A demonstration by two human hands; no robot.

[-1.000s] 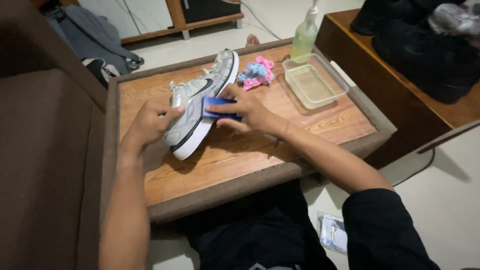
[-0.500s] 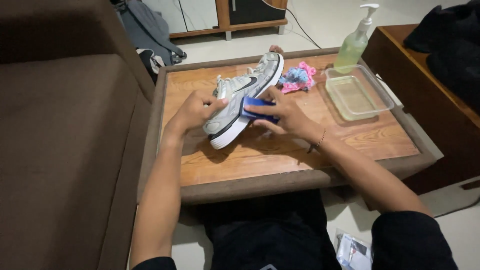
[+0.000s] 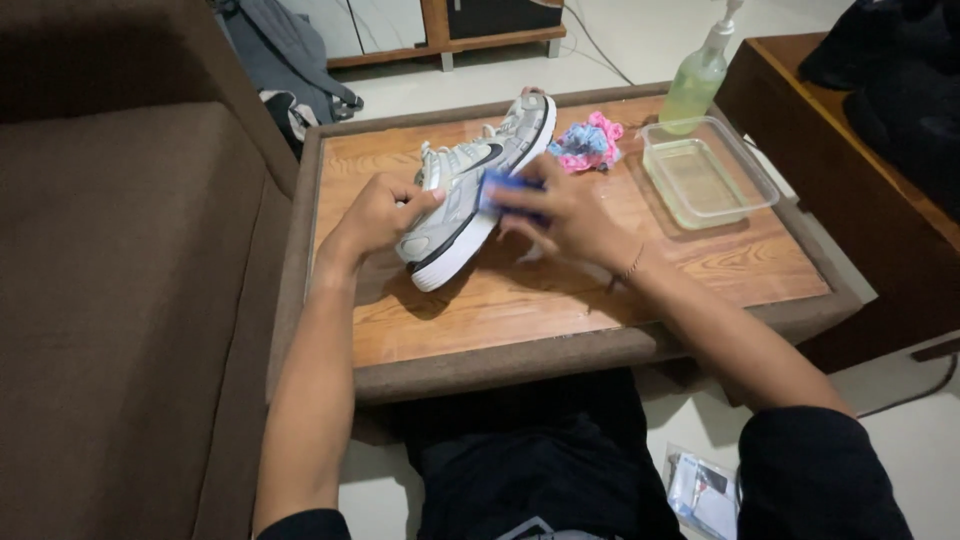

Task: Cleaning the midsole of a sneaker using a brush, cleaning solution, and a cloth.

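A low wooden table with a padded brown rim stood on a pale floor, a brown sofa along one side and a dark wooden cabinet on the other. On the tabletop lay a grey and white sneaker, tilted on its side with the white sole turned toward the person.

The left hand reached in with the arm stretched long and the fingers curled over the heel end of the shoe, steadying it. The right hand came across from the other side, wrist bent, its fingers closed on a blue sponge pressed against the shoe's side.

Most of the sponge was hidden under the fingers, so its shape was hard to make out. The shoe's heel was covered by the left hand. A backpack beyond the table was cut off by the frame's top edge.

A clear plastic container sat near the far right corner, holding what looked like shallow water. Just behind it stood a pump bottle of pale green liquid, and a crumpled pink and blue cloth lay near the shoe's toe.
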